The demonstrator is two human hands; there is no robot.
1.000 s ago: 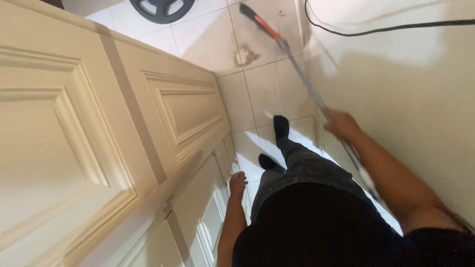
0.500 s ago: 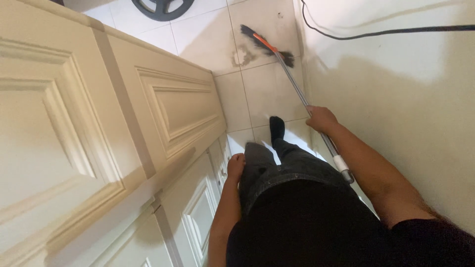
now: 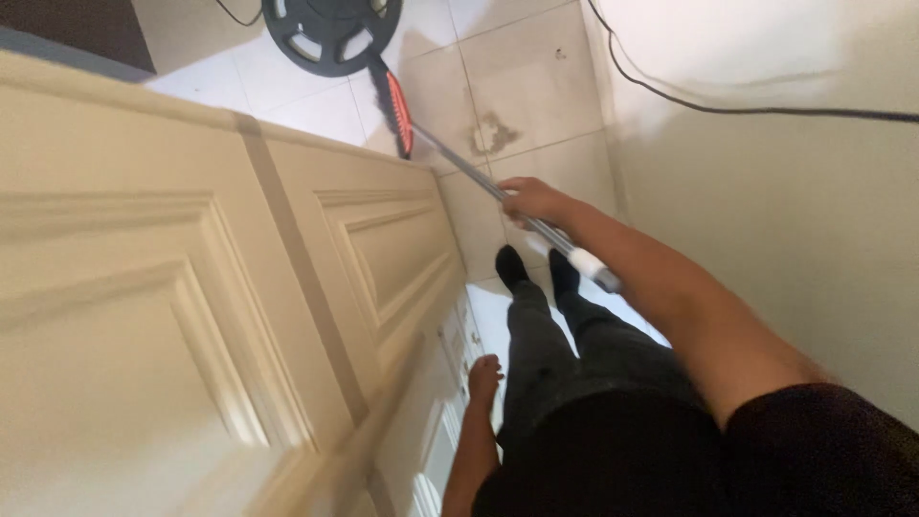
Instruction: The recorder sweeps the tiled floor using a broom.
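Broom (image 3: 450, 158) in the right hand (image 3: 529, 199): a thin metal handle runs from a white grip end (image 3: 586, 265) near the forearm, through the hand, down and away to a red-backed head with dark bristles (image 3: 396, 110) that rests on the tiled floor (image 3: 522, 77). The fingers of that hand are wrapped tight around the handle, roughly at its middle, with the arm stretched forward. The broom head lies just beside the base of the cream panelled cabinet doors (image 3: 220, 306) and close to a round black wheel-like object (image 3: 330, 31) that lies flat on the tiles at the top edge of the view. A darker stain (image 3: 493, 132) marks the tile just to the right of the handle. The left hand (image 3: 484, 371) hangs low by the hip, next to the lower cabinet front; it holds nothing, the fingers loosely curled, though whether it touches the door cannot be told. Below the hands the person's dark trousers (image 3: 555, 354) and dark-socked feet (image 3: 536, 268) stand on the tiles. Along the right runs a pale wall (image 3: 795, 220), with a black cable (image 3: 728, 108) trailing across it.
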